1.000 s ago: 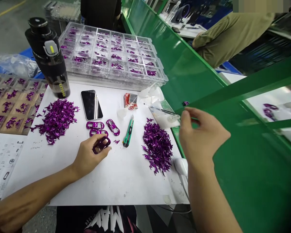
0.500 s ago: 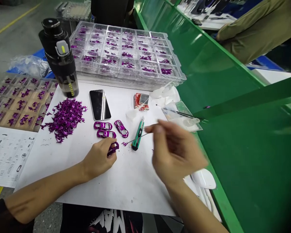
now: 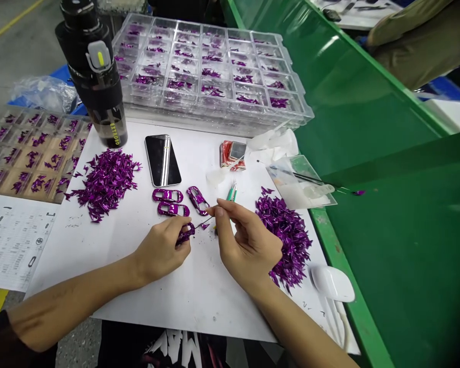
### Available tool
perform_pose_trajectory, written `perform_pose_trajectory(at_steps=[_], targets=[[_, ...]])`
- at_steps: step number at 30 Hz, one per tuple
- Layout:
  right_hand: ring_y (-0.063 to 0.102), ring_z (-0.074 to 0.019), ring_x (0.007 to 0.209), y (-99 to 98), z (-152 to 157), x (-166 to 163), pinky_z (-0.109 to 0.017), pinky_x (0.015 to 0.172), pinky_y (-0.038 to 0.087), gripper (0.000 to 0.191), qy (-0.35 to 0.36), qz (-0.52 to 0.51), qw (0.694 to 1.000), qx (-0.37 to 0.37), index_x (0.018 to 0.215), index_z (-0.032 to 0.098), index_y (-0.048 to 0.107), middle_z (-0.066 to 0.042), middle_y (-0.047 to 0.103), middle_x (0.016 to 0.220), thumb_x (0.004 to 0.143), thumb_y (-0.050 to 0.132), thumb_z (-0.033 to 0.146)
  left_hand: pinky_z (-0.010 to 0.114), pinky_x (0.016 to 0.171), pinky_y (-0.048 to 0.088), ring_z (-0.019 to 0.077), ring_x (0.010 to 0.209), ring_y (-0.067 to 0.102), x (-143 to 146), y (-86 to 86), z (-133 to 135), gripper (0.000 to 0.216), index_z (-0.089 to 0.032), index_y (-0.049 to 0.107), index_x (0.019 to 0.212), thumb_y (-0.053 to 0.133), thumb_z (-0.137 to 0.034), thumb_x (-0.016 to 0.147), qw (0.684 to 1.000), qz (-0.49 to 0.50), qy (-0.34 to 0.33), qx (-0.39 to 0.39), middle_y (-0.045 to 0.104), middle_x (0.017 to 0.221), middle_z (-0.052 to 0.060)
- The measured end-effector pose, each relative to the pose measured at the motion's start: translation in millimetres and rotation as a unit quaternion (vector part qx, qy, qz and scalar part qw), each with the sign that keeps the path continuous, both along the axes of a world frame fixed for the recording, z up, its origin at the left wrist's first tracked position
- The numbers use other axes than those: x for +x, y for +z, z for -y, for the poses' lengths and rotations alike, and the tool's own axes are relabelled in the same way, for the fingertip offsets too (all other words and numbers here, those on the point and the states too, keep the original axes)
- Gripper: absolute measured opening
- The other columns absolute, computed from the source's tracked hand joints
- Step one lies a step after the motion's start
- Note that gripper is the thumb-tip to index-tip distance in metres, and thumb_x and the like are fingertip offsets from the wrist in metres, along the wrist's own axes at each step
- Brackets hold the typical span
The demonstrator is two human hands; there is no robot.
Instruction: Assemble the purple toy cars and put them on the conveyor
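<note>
My left hand (image 3: 161, 251) is closed on a shiny purple toy car shell (image 3: 186, 232), which its fingers partly cover. My right hand (image 3: 247, 245) pinches a thin dark rod (image 3: 203, 222) whose tip reaches the edge of that shell. Just below the rod lies a small pointed purple piece (image 3: 205, 226). Beyond my left hand, more shells rest on the white sheet: an upper shell (image 3: 167, 195), a lower shell (image 3: 173, 209) and an angled shell (image 3: 197, 200). A green utility knife (image 3: 232, 192) is mostly hidden behind my right hand.
Purple pieces form a left heap (image 3: 107, 181) and a right heap (image 3: 285, 237). A phone (image 3: 163, 160), a black bottle (image 3: 99, 76) and a clear compartment box (image 3: 214, 110) stand farther back. Tweezers (image 3: 308, 178) lie at right, near a white mouse (image 3: 333, 282) and green partition (image 3: 368, 204).
My right hand has moved left and down, bringing the rod's tip from the small purple piece to the shell. The right heap is now uncovered. My left hand keeps its hold.
</note>
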State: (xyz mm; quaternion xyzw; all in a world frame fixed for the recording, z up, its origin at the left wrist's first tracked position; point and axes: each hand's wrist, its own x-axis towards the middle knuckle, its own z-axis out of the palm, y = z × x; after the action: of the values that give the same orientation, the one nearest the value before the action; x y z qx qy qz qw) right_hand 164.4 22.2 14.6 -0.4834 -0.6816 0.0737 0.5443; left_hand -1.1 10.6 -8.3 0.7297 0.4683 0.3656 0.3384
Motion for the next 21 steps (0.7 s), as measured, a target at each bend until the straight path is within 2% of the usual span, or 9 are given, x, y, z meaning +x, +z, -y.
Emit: perform_pose_trajectory(at_steps=[2, 7, 12, 21], targets=[[0.077, -0.0167, 0.077, 0.7, 1.4, -0.1, -0.027, 0.063, 0.063, 0.041, -0.01, -0.007, 1.0, 0.007, 0.122, 0.026, 0.068, 0.0, 0.077, 0.093, 0.088, 0.067, 0.003, 0.027, 0.066, 0.059, 0.0151, 0.07, 0.067, -0.4, 2.5, -1.0, 0.031, -0.016, 0.063, 0.112, 0.057, -0.01, 0.082, 1.0, 0.003, 0.001, -0.011, 0.071, 0.084, 0.004], [0.076, -0.0178, 0.077, 2.1, 4.7, -5.5, -0.029, 0.061, 0.062, 0.046, -0.031, -0.016, 0.996, 0.084, 0.127, 0.026, 0.066, -0.001, 0.077, 0.093, 0.088, 0.065, 0.001, 0.026, 0.061, 0.055, 0.0133, 0.06, 0.063, -0.6, 12.0, -3.9, 0.024, -0.015, 0.065, 0.106, 0.066, -0.02, 0.082, 0.997, 0.027, 0.009, -0.076, 0.072, 0.078, 0.002], [0.076, -0.0189, 0.081, -3.7, 2.8, -9.6, -0.03, 0.061, 0.063, 0.054, 0.006, -0.004, 0.997, 0.075, 0.131, 0.026, 0.064, -0.003, 0.076, 0.097, 0.086, 0.065, -0.004, 0.026, 0.058, 0.052, 0.0123, 0.057, 0.06, -0.8, 14.5, -4.4, 0.023, -0.017, 0.064, 0.104, 0.066, -0.022, 0.082, 0.993, 0.049, 0.007, -0.104, 0.072, 0.078, 0.001], [0.076, -0.0184, 0.083, -5.6, -1.8, -8.3, -0.029, 0.063, 0.063, 0.062, 0.005, 0.051, 0.992, 0.114, 0.135, 0.023, 0.062, -0.003, 0.075, 0.097, 0.082, 0.065, -0.009, 0.025, 0.061, 0.051, 0.0131, 0.062, 0.062, -1.5, 14.7, -3.1, 0.019, -0.02, 0.063, 0.101, 0.065, -0.022, 0.083, 0.992, 0.041, 0.003, -0.123, 0.071, 0.079, -0.001]])
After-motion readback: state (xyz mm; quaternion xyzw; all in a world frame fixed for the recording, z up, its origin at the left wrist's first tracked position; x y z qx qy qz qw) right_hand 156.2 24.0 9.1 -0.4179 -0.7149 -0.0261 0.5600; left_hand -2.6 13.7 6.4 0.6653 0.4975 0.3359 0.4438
